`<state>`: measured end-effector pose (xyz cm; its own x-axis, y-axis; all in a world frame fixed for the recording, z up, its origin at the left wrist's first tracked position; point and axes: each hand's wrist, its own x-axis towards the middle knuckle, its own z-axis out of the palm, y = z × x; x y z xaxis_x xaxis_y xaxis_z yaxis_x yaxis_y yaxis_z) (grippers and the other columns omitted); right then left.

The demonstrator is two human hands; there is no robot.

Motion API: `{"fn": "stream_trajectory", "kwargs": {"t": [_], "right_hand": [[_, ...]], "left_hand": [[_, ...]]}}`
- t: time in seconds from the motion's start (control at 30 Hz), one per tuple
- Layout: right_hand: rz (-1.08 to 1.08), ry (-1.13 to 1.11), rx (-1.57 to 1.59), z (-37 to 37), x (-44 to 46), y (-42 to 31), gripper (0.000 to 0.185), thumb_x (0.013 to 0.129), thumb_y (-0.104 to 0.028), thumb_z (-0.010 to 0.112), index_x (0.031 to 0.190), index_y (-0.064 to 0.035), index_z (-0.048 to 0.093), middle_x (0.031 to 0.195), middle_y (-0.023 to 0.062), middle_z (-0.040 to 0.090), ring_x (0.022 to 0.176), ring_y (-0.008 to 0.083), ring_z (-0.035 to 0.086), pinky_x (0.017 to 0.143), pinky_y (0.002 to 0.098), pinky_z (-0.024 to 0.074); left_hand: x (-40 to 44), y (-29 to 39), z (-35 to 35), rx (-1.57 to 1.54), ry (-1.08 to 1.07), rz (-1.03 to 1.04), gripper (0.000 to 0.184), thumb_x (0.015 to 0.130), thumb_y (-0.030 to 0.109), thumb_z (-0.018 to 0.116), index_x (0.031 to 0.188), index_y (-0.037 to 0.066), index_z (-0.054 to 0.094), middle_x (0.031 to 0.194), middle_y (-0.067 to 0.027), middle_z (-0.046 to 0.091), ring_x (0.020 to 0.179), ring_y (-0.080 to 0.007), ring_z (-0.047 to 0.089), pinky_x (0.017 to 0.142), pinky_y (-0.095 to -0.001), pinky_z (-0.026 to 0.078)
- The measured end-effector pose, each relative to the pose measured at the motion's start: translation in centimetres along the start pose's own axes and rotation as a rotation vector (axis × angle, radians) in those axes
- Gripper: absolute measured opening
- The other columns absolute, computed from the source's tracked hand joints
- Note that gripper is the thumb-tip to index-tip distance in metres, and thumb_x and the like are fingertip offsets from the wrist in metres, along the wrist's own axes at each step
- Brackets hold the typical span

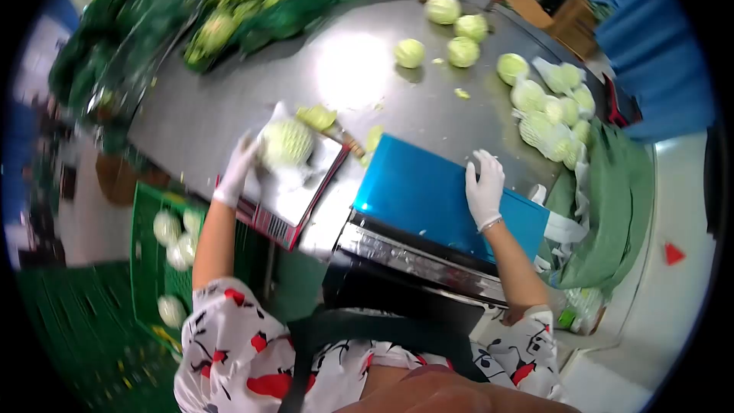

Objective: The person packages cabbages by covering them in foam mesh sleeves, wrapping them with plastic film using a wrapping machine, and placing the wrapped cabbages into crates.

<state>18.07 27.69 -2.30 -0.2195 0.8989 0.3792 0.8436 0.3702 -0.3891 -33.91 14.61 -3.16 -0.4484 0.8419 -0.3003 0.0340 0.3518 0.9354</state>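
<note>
My left hand [240, 170], in a white glove, is at the left side of a pale green cabbage [287, 142] in a white foam net. Its fingers are stretched out along the net and slightly blurred; the thumb is hard to make out. Beneath the cabbage is a metal scale plate [277, 205] on a red base. My right hand [485, 187], gloved too, lies with fingers apart on the flat blue top [413, 191] of a dark machine, holding nothing. Loose cabbage leaves [316, 116] lie behind the scale, close to a knife-like tool [353, 145].
Several bare cabbages [463, 52] stand at the table's back, with netted cabbages [552, 111] grouped at the right. A green crate [145, 260] holding wrapped cabbages is at lower left. A green bag [612, 206] hangs at right; green netted sacks [252, 23] lie at back left.
</note>
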Motion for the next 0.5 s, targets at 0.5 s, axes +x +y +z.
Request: {"fn": "stream_trajectory", "kwargs": {"t": [0.5], "right_hand": [[0.527,-0.837,1.197,16.8,6.9,-27.2,0.064,0.093,-0.038,0.066,0.143,-0.0063,0.045,0.131,0.0142,0.061,0.122,0.0218,0.058,0.096,0.0375,0.0493]], "left_hand": [[-3.9,0.9,3.0,-0.291,0.144,-0.148,0.086,0.093,0.045,0.065,0.156,0.005,0.022,0.148,-0.0197,0.045,0.134,-0.0267,0.047,0.107,-0.038,0.042]]}}
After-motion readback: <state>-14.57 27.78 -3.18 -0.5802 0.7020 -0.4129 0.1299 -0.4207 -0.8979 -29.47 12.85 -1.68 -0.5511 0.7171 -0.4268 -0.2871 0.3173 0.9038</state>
